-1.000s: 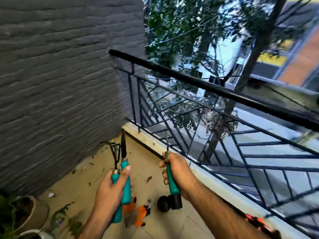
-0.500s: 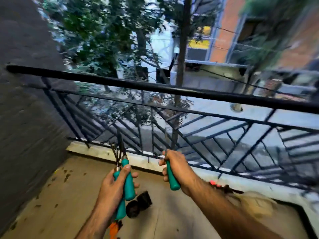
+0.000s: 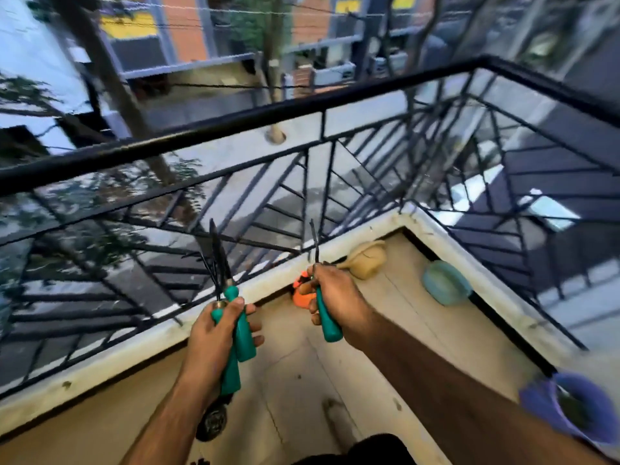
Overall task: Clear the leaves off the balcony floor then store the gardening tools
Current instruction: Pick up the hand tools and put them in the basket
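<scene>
- Fingers [image 3: 250, 330] of your left hand [image 3: 214, 340] are curled tight round two teal-handled tools [image 3: 240, 337] held together, thumb across the upper handle; the metal ends, a narrow blade and thin prongs, stand upright above your fist.
- Your right hand [image 3: 339, 297] is wrapped round a single teal-handled tool [image 3: 327, 322], its slim dark metal shank pointing up past your knuckles and the butt of the handle sticking out below.
- Judge these as light and rigid: smooth rounded handles, stiff metal heads. Two handles in one fist can slide against each other, so keep your hold at mid-handle where both sit thickest, and keep the points away from your forearms.
- Below your left wrist a small black wheel [image 3: 213, 424] rests on the balcony floor [image 3: 302, 391]; you cannot tell what it belongs to.
- Few leaf scraps show on the tiles near you, only dark specks, so the sweeping looks largely done and storing the tools seems the step in hand.
- At your far right a blurred purple pot [image 3: 570, 407] sits by the wall; steer clear of it.
- Just beyond your right hand an orange object [image 3: 302, 295] lies against the kerb, partly hidden by your fingers.
- Farther into the corner lie a tan watering can [image 3: 367, 260] and a pale green dish [image 3: 444, 286], well apart from your hands.
- Beyond them the black railing [image 3: 235, 129] has wide gaps; a dropped tool could slip through.
</scene>
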The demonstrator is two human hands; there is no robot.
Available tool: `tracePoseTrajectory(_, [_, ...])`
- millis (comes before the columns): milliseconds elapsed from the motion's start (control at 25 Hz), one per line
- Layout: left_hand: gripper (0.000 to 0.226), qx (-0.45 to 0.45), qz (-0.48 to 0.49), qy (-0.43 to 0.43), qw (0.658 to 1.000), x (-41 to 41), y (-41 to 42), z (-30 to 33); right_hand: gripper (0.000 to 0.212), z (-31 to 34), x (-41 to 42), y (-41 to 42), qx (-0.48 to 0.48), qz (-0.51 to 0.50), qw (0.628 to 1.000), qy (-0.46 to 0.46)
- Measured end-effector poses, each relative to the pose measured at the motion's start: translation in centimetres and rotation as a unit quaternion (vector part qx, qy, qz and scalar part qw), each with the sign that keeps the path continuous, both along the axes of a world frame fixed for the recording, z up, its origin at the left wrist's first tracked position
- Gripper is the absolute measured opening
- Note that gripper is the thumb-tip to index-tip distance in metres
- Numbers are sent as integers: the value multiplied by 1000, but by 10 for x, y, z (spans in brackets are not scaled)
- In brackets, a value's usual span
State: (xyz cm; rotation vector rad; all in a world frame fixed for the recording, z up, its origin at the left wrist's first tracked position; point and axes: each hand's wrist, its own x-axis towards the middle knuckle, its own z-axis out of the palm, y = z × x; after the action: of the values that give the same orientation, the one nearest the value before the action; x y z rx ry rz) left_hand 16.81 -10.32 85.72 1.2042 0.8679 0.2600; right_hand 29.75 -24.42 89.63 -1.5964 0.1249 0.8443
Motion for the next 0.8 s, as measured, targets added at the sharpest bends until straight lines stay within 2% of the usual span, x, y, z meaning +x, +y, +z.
tracePoseTrajectory(240, [22,-27,-143,3,989,49,-70,-11,18,6,-5,-106,-52,-154,987,7])
tracePoseTrajectory(400, [24,-24,-213,-15,977,72,-117,-2,17,8,2,-163,-45,-218,974,33])
tracePoseTrajectory(560, [26,-21,-264,-12,964,102,-174,3,21,2,26,-223,-44,-238,970,35])
tracePoseTrajectory(800, [28,-30,-257,-27,966,155,-286,12,17,7,70,-338,-48,-253,966,25])
